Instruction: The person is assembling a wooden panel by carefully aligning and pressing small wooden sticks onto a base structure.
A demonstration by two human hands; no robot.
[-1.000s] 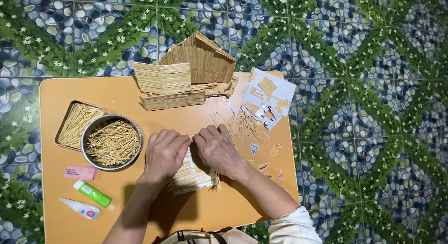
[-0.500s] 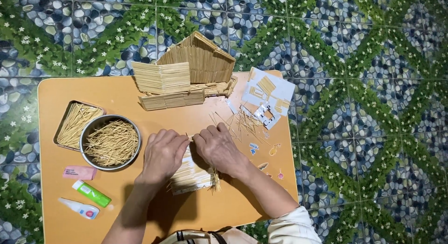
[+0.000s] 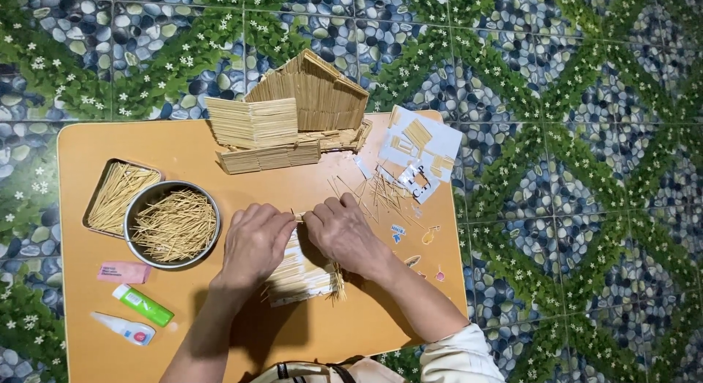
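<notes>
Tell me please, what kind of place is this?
Probably a home craft spot: a low orange table on a pebble-patterned tile floor, with a stick-built model house and a bowl of thin sticks.

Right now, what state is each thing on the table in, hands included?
Left hand: palm down, pressing on the stick panel.
Right hand: palm down on the panel, fingertips pinching a stick at its top edge.
Stick panel: flat on the table, partly covered.
Round bowl: full of loose sticks.
Rectangular tray: holds sticks.
Stick house: unfinished, at the far edge.
Green tube: capped, lying down.
White glue bottle: lying down.
</notes>
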